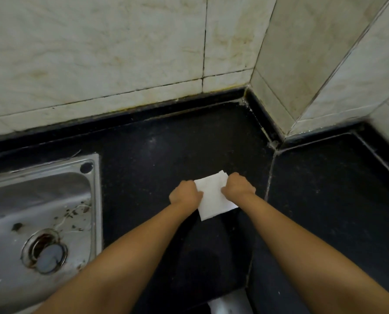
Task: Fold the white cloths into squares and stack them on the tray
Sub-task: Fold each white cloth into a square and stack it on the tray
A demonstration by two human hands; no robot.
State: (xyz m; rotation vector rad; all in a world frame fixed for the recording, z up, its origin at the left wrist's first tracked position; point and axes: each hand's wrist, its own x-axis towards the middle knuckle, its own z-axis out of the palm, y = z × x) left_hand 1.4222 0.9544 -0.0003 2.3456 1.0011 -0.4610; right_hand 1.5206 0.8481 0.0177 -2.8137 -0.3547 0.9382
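Note:
A small white cloth [212, 198], folded into a rough rectangle, lies on the black stone counter [166, 155]. My left hand [185, 193] grips its left edge with curled fingers. My right hand [238, 185] grips its right edge near the far corner, where layered edges show. Both forearms reach in from the bottom of the view. No tray is in view.
A steel sink [39, 214] with a stained drain [45, 251] sits at the left. Tiled walls [121, 53] close the back and the right corner. A pale object [230, 302] shows at the bottom edge, beneath my arms.

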